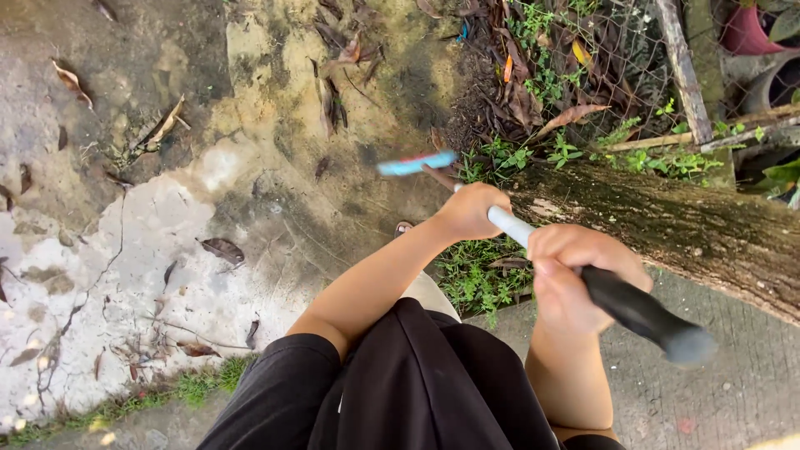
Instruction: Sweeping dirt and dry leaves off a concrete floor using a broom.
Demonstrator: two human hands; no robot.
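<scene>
Both my hands grip a long-handled broom or rake. My right hand (575, 275) is closed around its black rubber grip (637, 310), close to the camera. My left hand (473, 210) holds the white shaft (510, 225) further down. The tool's blue head (415, 164) is blurred, just above the stained concrete ground (167, 233), left of the tree trunk (667, 221). My black shirt fills the bottom of the view.
Dry leaves (221, 248) lie scattered over the concrete. A leaf pile, weeds and wire mesh (575, 75) sit behind the trunk. A wooden stake (683, 67) and pots (750, 33) stand top right. Grass (475, 279) grows by my sandalled foot (403, 227).
</scene>
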